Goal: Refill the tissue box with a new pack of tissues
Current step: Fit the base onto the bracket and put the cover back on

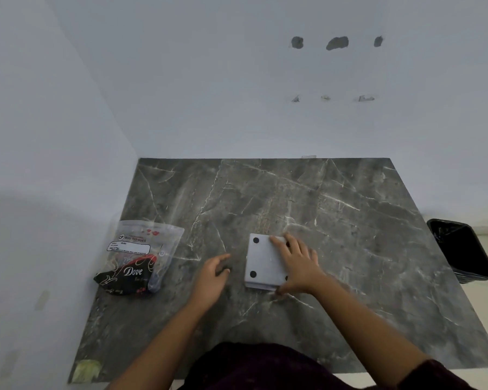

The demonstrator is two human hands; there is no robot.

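Observation:
A light grey square tissue box lies bottom up near the middle of the dark marble table, with black round feet at its corners. My right hand rests flat on the box's right half, fingers spread, thumb at the near edge. My left hand hovers just left of the box with fingers loosely curled and nothing in it. A plastic tissue pack, clear at the top and black and red with "Dove" lettering below, lies at the table's left side.
White walls enclose the table at the back and left. A black-lined waste bin stands on the floor off the table's right edge. A yellowish scrap sits at the near left corner.

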